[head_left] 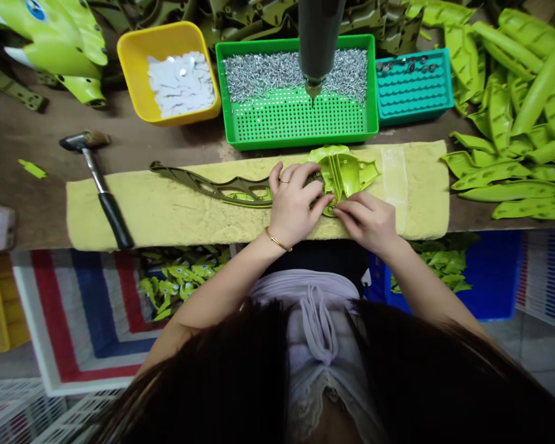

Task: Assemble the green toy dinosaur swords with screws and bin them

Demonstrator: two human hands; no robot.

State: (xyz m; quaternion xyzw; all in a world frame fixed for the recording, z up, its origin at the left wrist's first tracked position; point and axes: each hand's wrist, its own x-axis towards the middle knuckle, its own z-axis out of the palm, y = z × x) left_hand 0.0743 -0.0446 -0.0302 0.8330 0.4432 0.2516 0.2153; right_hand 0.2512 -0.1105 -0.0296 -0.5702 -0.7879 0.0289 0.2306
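My left hand (294, 200) lies curled over the joint where a long dark olive plastic piece (198, 183) meets a light green plastic shell (346, 171), pressing them down on the yellow foam mat (166, 213). My right hand (367, 219) pinches at the shell's near edge, fingertips meeting the left hand's; whatever small thing it holds is hidden. A dark powered screwdriver (318, 43) hangs just above and behind the shell.
A hammer (99, 185) lies on the mat's left end. Behind stand a yellow tub of white pieces (134, 68), a green tray of screws (372, 92) and a teal tray (414, 86). Green plastic parts (518, 123) pile up at right and far left.
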